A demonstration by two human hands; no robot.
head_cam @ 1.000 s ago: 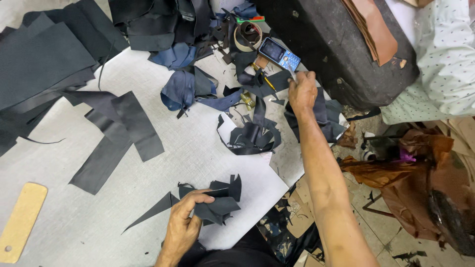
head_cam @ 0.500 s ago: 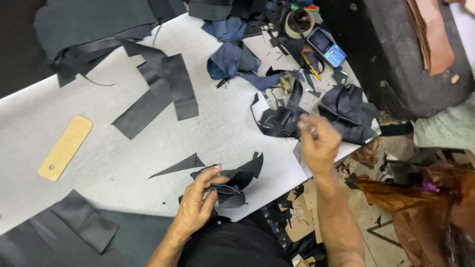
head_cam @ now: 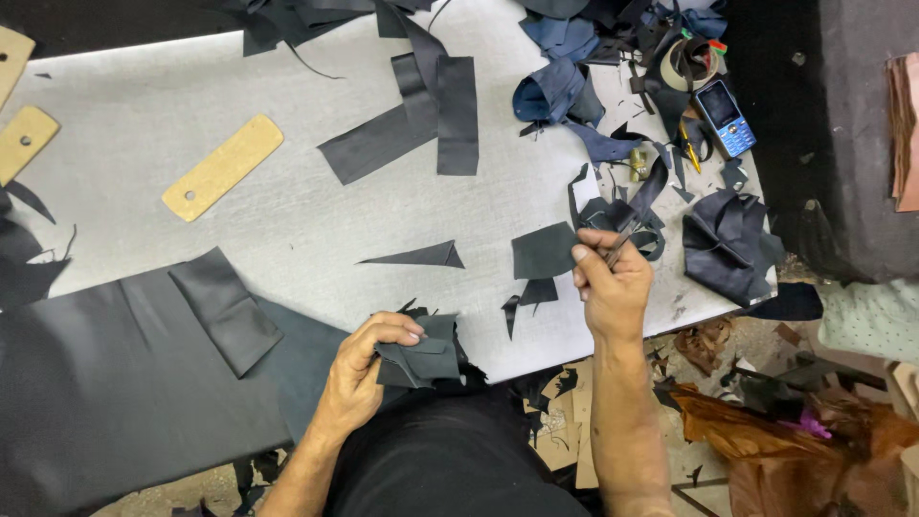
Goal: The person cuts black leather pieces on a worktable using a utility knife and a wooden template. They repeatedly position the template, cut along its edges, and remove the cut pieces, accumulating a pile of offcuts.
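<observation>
Head view: a folded dark leather piece is pinched between the closed fingers of the left hand at the near edge of the grey table. A thin metal tool is gripped by the closed fingers of the right hand, just right of a dark square offcut. A tan template is placed far left; a blue phone is placed far right

The right hand hides most of a thin metal tool; its kind is unclear. At upper left, the frame's edge crops a tan template.
</observation>
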